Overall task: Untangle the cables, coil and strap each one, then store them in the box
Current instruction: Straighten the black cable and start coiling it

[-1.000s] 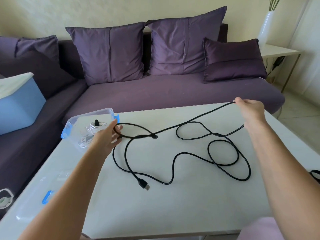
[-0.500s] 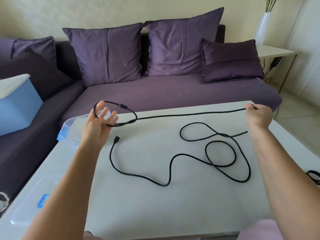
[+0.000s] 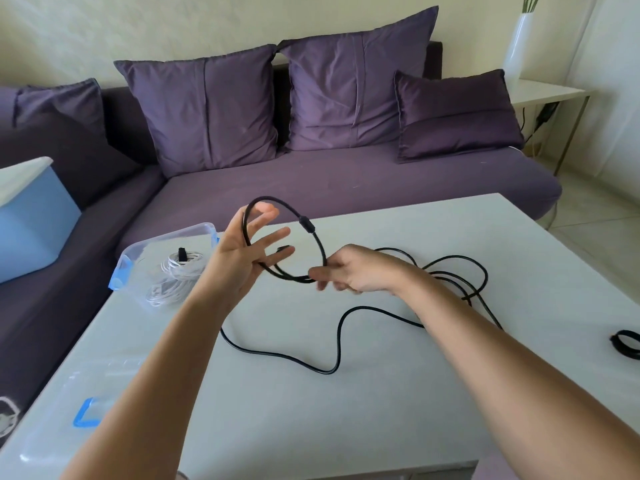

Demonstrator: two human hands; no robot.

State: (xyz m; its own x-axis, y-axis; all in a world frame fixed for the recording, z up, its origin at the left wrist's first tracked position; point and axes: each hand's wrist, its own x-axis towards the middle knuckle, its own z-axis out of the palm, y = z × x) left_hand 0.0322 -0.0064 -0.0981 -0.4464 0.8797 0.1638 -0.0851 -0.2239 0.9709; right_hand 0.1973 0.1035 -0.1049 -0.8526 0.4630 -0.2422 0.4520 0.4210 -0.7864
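Winding cable [image 3: 327,372] round left hand [image 3: 242,251], second turn closing

Keeps left fingers straight and spread, gripping nothing, with the loop [image 3: 307,226] merely hung over them above the table [image 3: 450,393]; pinches the loop's low point with curled fingers of right hand [image 3: 353,270], though blurred there. Leaves the rest of the cable slack on the table, bunched behind the right wrist, to the right of the box [image 3: 166,239], which already holds white coils [image 3: 180,268]. Could lose the loop off those unclenched fingers at any tug from the right; could also drag the slack into a knot, given the crossings in that bunch. Against half a second ago: has brought the right hand in from far right, then pulling the cable taut, almost to meet the left; has lifted the loop higher; has let the slack gather closer
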